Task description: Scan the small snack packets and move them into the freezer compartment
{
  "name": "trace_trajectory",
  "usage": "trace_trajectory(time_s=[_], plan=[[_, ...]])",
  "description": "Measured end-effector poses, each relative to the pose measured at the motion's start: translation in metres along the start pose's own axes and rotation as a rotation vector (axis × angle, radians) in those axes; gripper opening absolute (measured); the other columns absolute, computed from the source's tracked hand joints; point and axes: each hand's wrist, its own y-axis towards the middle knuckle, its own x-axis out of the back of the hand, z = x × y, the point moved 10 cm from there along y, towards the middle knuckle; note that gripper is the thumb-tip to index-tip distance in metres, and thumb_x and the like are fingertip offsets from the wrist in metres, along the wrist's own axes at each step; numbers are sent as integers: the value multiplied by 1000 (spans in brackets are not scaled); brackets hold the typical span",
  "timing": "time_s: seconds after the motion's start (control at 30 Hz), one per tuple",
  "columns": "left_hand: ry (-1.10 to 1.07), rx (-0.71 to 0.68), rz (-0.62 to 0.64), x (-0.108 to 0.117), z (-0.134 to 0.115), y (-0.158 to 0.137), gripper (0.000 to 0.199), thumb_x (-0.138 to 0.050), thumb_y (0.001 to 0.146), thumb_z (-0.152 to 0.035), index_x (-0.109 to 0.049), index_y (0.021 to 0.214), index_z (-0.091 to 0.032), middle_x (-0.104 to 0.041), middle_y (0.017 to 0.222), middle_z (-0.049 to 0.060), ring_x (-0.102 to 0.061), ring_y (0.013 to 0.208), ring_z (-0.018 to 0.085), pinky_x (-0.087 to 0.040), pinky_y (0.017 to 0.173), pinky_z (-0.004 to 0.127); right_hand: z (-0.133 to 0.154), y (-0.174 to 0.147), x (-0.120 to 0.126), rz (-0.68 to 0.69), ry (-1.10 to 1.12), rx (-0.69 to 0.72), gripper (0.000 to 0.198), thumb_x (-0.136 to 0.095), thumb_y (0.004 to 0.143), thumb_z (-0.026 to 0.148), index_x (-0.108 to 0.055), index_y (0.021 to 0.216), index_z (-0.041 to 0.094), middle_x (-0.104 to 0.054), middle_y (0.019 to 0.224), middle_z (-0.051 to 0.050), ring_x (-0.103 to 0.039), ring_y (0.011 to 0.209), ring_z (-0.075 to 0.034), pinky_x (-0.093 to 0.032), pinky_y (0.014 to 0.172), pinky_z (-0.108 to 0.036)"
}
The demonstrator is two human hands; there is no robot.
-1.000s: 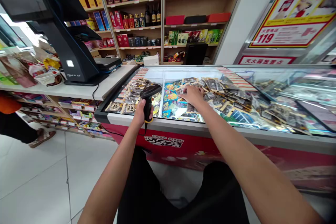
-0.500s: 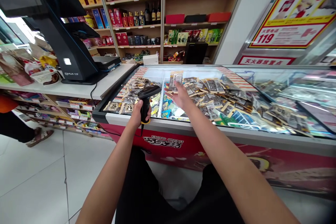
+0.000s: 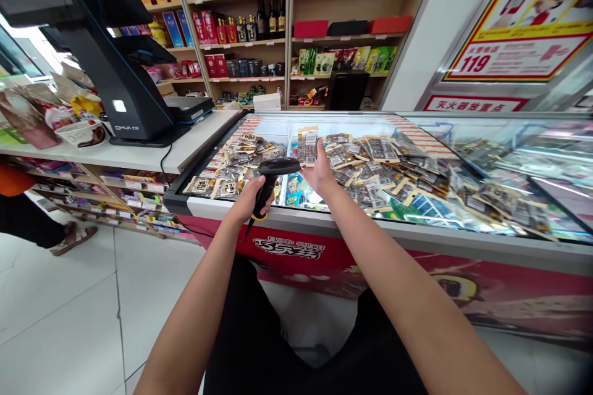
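Observation:
My left hand [image 3: 252, 199] is wrapped round the handle of a black barcode scanner [image 3: 278, 166], whose head points right. Close to the scanner's front, my right hand [image 3: 320, 168] holds up a flat snack packet [image 3: 307, 144] with a tan edge, thumb along its right side and the fingers mostly behind it. Printing shows on the side of the packet facing me. Below both hands lies a glass-topped freezer [image 3: 217, 205], with a heap of similar packets [image 3: 375, 194] to the right and a smaller pile [image 3: 241, 154] to the left.
A dark checkout terminal [image 3: 134, 92] stands on the white counter [image 3: 185, 151] at left. Shelves of boxes and bottles [image 3: 273, 18] rise behind the freezer. At far left a person's leg and sandal [image 3: 76, 239] show. The scanner's cable [image 3: 245, 229] hangs along the freezer front.
The scanner has swung rightward and levelled, its head now close to the packet. My right hand has turned, its thumb now upright along the packet's edge.

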Motion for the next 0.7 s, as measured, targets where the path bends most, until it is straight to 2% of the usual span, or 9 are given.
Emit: trace_trajectory(time_s=[0.17,0.23,0.3,0.4,0.53,0.7], plan=[[-80,-1,-37,6,2,1,58,-63,89,-75,-61,98,-18,-56,56,-3,-40,34,8,-29,39,23,4,-5,-1,8,-48,16,82,-10,103,79,-43,156,26,-63,149,-17,-70,119,-30,-57,93,-46],[-175,-37,-103,13,-2,0,60,-63,87,-77,-61,97,-18,-53,55,-4,-38,34,8,-26,38,23,4,-10,-5,40,-134,16,77,-11,104,77,-44,154,28,-66,144,-15,-72,115,-29,-58,92,-46],[-283,-110,-206,26,-9,-3,60,-61,88,-78,-61,98,-18,-50,55,-5,-36,34,7,-23,38,22,6,-18,-13,93,-290,59,70,-23,104,76,-47,149,28,-69,138,-14,-73,109,-28,-59,90,-46],[-366,-236,-334,44,-22,-15,57,-58,92,-76,-62,98,-19,-48,55,-6,-35,35,7,-25,39,22,12,-36,-37,218,-635,252,58,-53,100,67,-56,139,23,-70,135,-16,-71,109,-30,-57,94,-45],[-348,-308,-420,68,-32,-33,55,-59,91,-76,-59,93,-21,-47,56,-5,-35,37,8,-28,41,23,12,-59,-79,384,-1018,511,47,-62,101,53,-62,135,21,-70,136,-16,-68,118,-33,-52,102,-44],[-319,-370,-513,107,-40,-59,57,-57,92,-74,-49,76,-21,-47,57,-4,-38,38,7,-31,41,23,10,-56,-124,368,-1239,636,48,-66,101,51,-66,135,18,-74,126,-17,-58,125,-39,-47,108,-49]])
